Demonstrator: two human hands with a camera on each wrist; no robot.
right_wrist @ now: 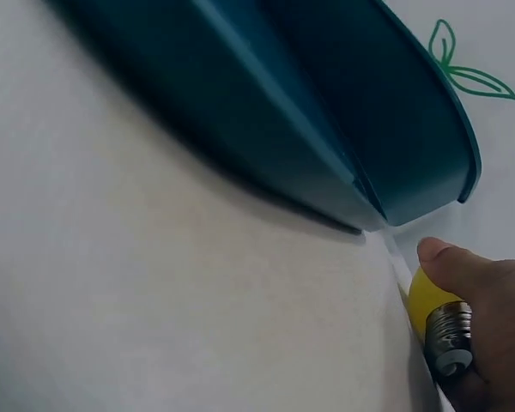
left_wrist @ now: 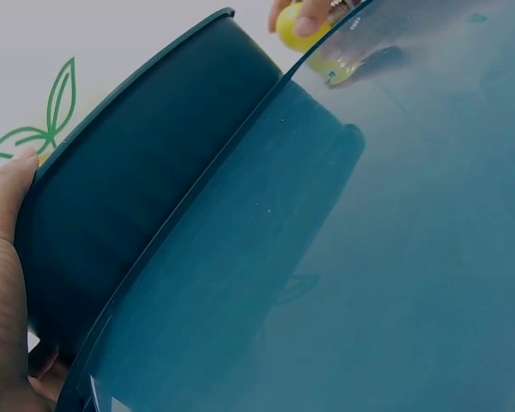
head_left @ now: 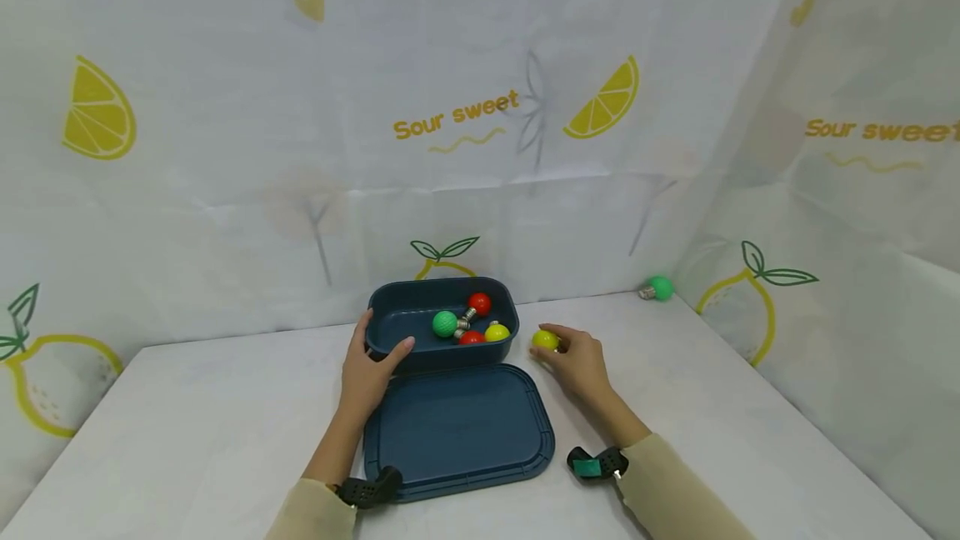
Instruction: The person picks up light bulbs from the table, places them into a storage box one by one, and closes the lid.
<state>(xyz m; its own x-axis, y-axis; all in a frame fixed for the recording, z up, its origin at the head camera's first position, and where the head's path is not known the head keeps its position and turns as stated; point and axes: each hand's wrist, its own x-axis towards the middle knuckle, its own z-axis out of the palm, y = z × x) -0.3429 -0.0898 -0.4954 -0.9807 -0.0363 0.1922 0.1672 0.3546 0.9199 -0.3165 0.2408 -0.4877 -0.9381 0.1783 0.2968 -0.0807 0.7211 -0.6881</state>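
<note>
Grip matters more than speed here, imo. The right hand (head_left: 583, 367) has a yellow bulb (head_left: 545, 340) pinched between thumb and fingers, just off the right end of the dark blue box (head_left: 450, 359) and low by the tabletop (head_left: 247, 415). Can't tell if the bulb is touching down or slightly lifted. From the right wrist view, the metal screw base (right_wrist: 451, 335) is near the palm and the thumb sits up on the round part. That ball shape is probably slick, so I'd go for a light pinch round the widest bit; a hard squeeze could pop it out.

The left hand (head_left: 367, 373) holds the box at its near left corner, thumb over the near rim. Nice move, since a light box would likely skid if bumped.

If that bulb goes over the rim, I'd lift it well clear first so the base doesn't clip the wall, then lower it rather than drop it. The stuff inside, a green bulb (head_left: 445, 323), two red bulbs (head_left: 480, 302) and another yellow bulb (head_left: 497, 332), sits mostly toward the right, so the left side looks like the softer landing. Watch the wrist over the lid (head_left: 459, 427) lying just in front, too.
</note>
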